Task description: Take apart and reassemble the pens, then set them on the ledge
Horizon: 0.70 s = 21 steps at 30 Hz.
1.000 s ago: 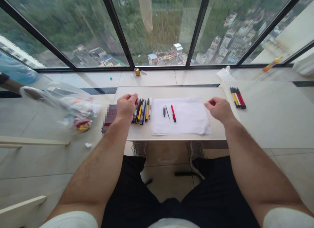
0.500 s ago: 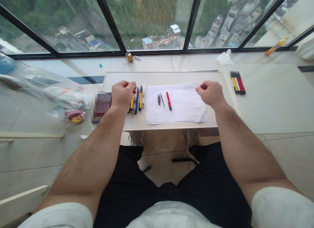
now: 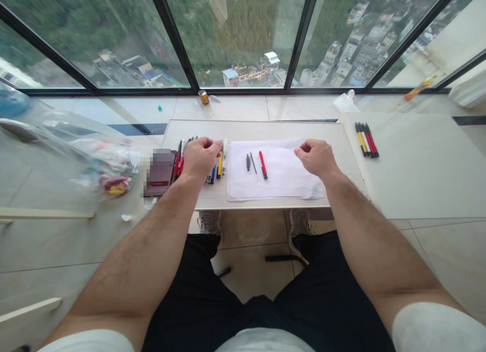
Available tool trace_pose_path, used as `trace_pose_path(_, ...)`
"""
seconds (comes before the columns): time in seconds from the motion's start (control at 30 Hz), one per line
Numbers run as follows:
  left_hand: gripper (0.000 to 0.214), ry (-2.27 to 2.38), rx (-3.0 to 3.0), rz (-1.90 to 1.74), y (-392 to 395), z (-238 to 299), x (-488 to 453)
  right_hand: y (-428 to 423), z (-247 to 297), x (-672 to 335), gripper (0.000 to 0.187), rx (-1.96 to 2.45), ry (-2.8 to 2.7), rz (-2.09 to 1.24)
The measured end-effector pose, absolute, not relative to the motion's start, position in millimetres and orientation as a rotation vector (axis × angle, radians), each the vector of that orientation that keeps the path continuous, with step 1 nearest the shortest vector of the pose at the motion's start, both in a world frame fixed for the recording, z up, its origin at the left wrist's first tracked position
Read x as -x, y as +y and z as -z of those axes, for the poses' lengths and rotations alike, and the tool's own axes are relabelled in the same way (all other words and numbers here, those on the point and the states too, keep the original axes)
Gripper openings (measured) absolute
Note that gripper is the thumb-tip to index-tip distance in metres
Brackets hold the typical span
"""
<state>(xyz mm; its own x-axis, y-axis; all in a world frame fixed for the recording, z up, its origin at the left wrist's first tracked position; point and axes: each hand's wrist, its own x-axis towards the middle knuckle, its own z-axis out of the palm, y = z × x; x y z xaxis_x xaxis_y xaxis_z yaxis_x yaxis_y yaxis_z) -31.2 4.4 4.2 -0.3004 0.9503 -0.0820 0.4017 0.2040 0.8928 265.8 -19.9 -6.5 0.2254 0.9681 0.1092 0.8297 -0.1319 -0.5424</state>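
Note:
Above the row of pens (image 3: 219, 165) on the table's left part is my left hand (image 3: 201, 159), closed with thumb and index finger pinched together. Whatever sits in that pinch, if anything, is too small to make out. My right hand (image 3: 316, 157) is over the right side of the white paper sheets (image 3: 288, 182), its fingers curled and the thumb against them; their content is hidden. Between the hands, a short black pen part (image 3: 248, 162), a thin dark refill (image 3: 253, 163) and a red pen with a black end (image 3: 263, 165) lie apart on the paper.
A dark tablet-like device (image 3: 159, 175) lies left of the pens. Several markers (image 3: 367, 139) lie on the right-hand surface. On the window ledge are a golden can (image 3: 203, 96) and a white packet (image 3: 346, 102). A clear plastic bag (image 3: 110, 165) is at the left.
Both hands have moved inward, the left one rightward over the pens and the right one leftward over the paper. The camera view has tilted slightly up. The pen pieces lie as before.

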Motion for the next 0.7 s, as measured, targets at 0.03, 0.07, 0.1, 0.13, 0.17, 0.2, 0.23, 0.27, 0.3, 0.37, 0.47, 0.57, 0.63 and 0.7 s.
trace_pose_path(0.03,0.019,1.823,-1.290,-1.049,3.7,-4.9,30.7,-20.0,6.9,-264.9,0.020,2.012,-1.649,-0.374)
trace_pose_path(0.07,0.019,1.823,-1.329,-1.049,3.1,-5.3,30.2,-20.2,7.3,-264.1,0.020,2.015,-1.650,-0.378)
trace_pose_path(0.1,0.019,1.819,-1.365,-1.051,2.6,-5.4,30.0,-20.4,7.6,-263.5,0.020,2.017,-1.652,-0.379)
trace_pose_path(0.13,0.019,1.818,-1.381,-1.055,2.4,-5.1,30.0,-20.6,7.9,-263.0,0.020,2.018,-1.655,-0.382)
trace_pose_path(0.17,0.020,1.819,-1.388,-1.059,2.5,-4.7,30.2,-20.7,8.2,-262.6,0.020,2.018,-1.658,-0.386)
trace_pose_path(0.2,0.020,1.820,-1.389,-1.062,2.7,-4.0,30.6,-20.8,8.4,-262.2,0.020,2.017,-1.662,-0.390)
trace_pose_path(0.23,0.020,1.822,-1.387,-1.063,3.2,-3.2,31.1,-20.9,8.5,-261.7,0.020,2.016,-1.667,-0.393)
trace_pose_path(0.27,0.020,1.825,-1.383,-1.061,3.8,-2.3,31.9,-20.9,8.5,-261.0,0.020,2.016,-1.671,-0.395)
trace_pose_path(0.3,0.020,1.825,-1.377,-1.058,4.4,-1.3,32.7,-20.9,8.4,-260.0,0.020,2.019,-1.674,-0.396)
trace_pose_path(0.37,0.022,1.804,-1.367,-1.049,5.6,1.3,34.2,-21.2,7.9,-256.8,0.019,2.032,-1.680,-0.400)
trace_pose_path(0.47,0.026,1.726,-1.320,-1.065,4.5,6.4,34.8,-23.1,6.6,-248.2,0.019,2.044,-1.705,-0.421)
trace_pose_path(0.57,0.026,1.635,-1.245,-1.041,-2.6,10.9,31.6,-26.5,6.1,-236.0,0.019,2.042,-1.749,-0.462)
trace_pose_path(0.63,0.025,1.616,-1.265,-0.945,-10.3,12.0,28.0,-28.5,6.9,-227.6,0.020,2.038,-1.781,-0.488)
trace_pose_path(0.7,0.023,1.648,-1.423,-0.829,-18.6,11.3,24.7,-29.7,8.5,-220.3,0.020,2.029,-1.816,-0.510)
